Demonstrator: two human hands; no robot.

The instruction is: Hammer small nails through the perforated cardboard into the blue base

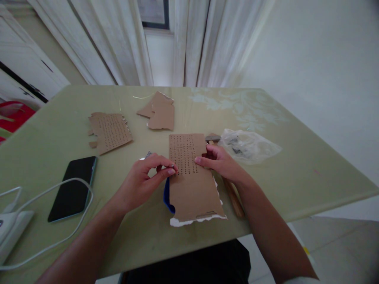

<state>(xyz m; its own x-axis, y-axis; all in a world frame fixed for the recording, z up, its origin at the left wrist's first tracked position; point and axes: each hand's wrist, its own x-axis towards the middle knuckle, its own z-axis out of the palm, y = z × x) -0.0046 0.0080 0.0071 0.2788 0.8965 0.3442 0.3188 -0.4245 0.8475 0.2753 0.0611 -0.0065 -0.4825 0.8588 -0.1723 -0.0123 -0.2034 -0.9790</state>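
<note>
A piece of brown cardboard with rows of small punched holes over its far half lies in front of me, its near and right edges torn white. At the left side of the holes, my left hand pinches something tiny between thumb and fingertips, too small to name. My right hand grips the cardboard's right edge, thumb on top and fingers curled at the side. Part of a blue object shows from under the cardboard's left edge. A hammer with a wooden handle lies beneath my right wrist, partly hidden.
A clear plastic bag with small dark bits lies right of the hammer head. Another punched cardboard piece and torn scraps lie farther back. On the left are a phone, a white cable and a power strip.
</note>
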